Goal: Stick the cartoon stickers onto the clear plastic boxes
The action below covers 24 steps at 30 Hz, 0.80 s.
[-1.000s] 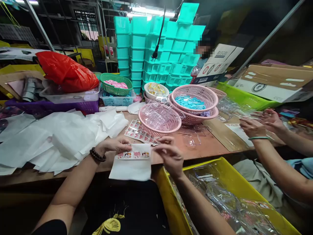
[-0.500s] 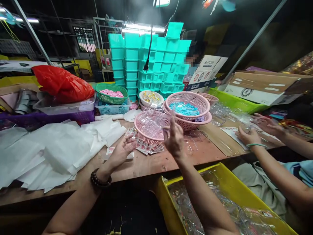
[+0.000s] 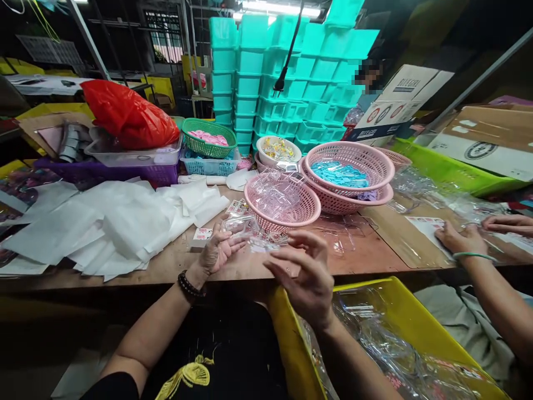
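My left hand (image 3: pixel 217 251), with a beaded bracelet at the wrist, holds a clear plastic shell (image 3: pixel 240 226) between thumb and fingers. Behind the shell, a pink basket (image 3: pixel 312 214) contains more clear plastic pieces (image 3: pixel 277 194). My right hand (image 3: pixel 308 275) is raised at the table's front edge, its fingers bent and apart, with nothing visible in them. Printed cards (image 3: pixel 238 207) lie beside the pink basket, partly hidden by it. A small stack of cards (image 3: pixel 202 235) rests just behind my left hand.
White sheets (image 3: pixel 125 222) cover the table's left side. Stacked pink baskets (image 3: pixel 385 166) hold blue pieces (image 3: pixel 339 174). Below the table edge at right stands a yellow bin (image 3: pixel 395 300) of clear packages. Another person's hand (image 3: pixel 462 241) works at the right.
My left hand has taken hold of a clear plastic shell. My right hand has come down, its fingers now bent instead of pointing up. The view has shifted left and down.
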Tool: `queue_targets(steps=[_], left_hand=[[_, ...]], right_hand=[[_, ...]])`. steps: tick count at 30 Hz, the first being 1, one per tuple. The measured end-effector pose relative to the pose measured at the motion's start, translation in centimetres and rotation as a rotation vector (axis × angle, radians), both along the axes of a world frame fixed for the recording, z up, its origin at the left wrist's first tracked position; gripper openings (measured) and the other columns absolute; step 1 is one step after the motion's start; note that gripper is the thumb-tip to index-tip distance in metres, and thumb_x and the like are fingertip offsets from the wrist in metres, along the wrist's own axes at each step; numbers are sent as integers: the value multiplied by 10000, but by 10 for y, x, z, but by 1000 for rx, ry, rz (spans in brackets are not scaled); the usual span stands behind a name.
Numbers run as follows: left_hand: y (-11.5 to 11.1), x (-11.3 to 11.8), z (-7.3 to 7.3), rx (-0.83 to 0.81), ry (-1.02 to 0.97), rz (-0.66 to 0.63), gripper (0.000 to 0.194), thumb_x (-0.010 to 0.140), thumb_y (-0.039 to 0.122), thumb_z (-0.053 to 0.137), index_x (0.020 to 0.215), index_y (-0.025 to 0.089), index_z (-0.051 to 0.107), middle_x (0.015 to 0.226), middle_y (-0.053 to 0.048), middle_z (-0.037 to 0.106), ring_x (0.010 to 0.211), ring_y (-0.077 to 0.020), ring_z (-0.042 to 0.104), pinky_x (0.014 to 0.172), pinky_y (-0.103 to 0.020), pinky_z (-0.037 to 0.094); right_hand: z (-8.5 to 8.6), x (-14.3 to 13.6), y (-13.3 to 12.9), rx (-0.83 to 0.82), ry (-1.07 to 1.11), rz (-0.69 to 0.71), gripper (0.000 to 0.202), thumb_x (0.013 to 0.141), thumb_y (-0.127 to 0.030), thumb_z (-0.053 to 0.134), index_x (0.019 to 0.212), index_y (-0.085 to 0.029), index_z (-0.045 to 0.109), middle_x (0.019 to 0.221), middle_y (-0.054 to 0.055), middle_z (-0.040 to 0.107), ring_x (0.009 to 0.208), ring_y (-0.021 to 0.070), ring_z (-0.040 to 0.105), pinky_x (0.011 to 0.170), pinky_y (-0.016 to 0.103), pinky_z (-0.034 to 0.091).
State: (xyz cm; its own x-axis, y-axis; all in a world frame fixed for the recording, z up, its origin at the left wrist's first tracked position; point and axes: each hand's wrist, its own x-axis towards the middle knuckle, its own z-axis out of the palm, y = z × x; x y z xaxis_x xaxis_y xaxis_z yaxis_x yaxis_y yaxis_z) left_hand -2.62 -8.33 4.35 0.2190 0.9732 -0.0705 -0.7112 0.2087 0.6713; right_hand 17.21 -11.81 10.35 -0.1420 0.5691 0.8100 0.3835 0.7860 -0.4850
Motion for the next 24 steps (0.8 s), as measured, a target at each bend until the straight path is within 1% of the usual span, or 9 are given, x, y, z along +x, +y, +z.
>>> queue_targets(steps=[1, 2, 5, 8, 10, 12, 15, 20, 24], left_hand=[[-2, -3, -3, 39, 17, 1, 664, 728, 260, 684, 1346, 275, 441, 1168, -66, 712, 1008, -266, 727, 1036, -531, 471], [-4, -5, -5, 71, 37, -13, 690, 731, 243, 680, 1368, 277, 417, 1163, -70, 717, 989, -265, 734, 1046, -546, 457], [-12, -9, -10, 123, 106, -90, 717, 751, 241, 675, 1398, 276, 367, 1138, -82, 728, 957, -268, 744, 1057, -577, 437], [-16, -12, -11, 134, 134, -89, 699, 752, 248, 687, 1372, 272, 367, 1146, -80, 720, 963, -268, 740, 1066, -581, 426], [-16, -14, -11, 127, 119, -85, 663, 752, 256, 685, 1343, 269, 384, 1188, -79, 701, 1003, -272, 728, 1076, -581, 416], [-15, -17, -11, 122, 99, -80, 621, 760, 264, 674, 1319, 267, 403, 1237, -74, 677, 1079, -281, 703, 1089, -582, 406], [-13, -19, -14, 110, 91, -59, 596, 770, 263, 665, 1312, 262, 415, 1260, -64, 658, 1156, -281, 668, 1110, -582, 392], [-12, -20, -15, 88, 103, -84, 659, 763, 272, 675, 1350, 267, 376, 1261, -70, 655, 1195, -301, 653, 1131, -612, 362], [-12, -19, -13, 85, 117, -75, 567, 749, 291, 686, 1255, 247, 435, 1228, -77, 666, 1208, -324, 642, 1119, -624, 373]], right_hand=[[8, 0, 1, -147, 35, 61, 75, 852, -249, 753, 924, -251, 730, 1104, 73, 633, 977, 196, 626, 830, 353, 541], [13, -1, 4, -306, 51, 137, 66, 860, -295, 745, 869, -234, 720, 1010, 63, 665, 898, 185, 639, 787, 345, 541], [18, -11, 22, -754, 124, 337, 261, 816, -450, 762, 804, -201, 685, 741, 11, 667, 689, 149, 618, 679, 314, 525], [14, -22, 39, -988, 209, 419, 407, 677, -544, 837, 751, -181, 667, 714, -1, 663, 667, 132, 608, 678, 297, 511], [12, -28, 45, -1056, 204, 427, 449, 610, -557, 869, 726, -174, 668, 708, -3, 663, 673, 129, 612, 691, 293, 505], [11, -31, 48, -1091, 174, 429, 462, 584, -561, 879, 724, -172, 675, 708, 0, 668, 682, 136, 624, 701, 299, 505], [10, -33, 51, -1099, 119, 433, 456, 594, -567, 868, 725, -173, 679, 711, 8, 676, 693, 149, 636, 708, 311, 505], [5, -34, 56, -1082, 62, 423, 438, 618, -558, 853, 722, -172, 676, 709, 14, 685, 687, 151, 634, 697, 308, 494], [2, -35, 59, -1081, 39, 427, 430, 626, -550, 847, 717, -170, 667, 702, 14, 685, 681, 152, 633, 689, 308, 491]])
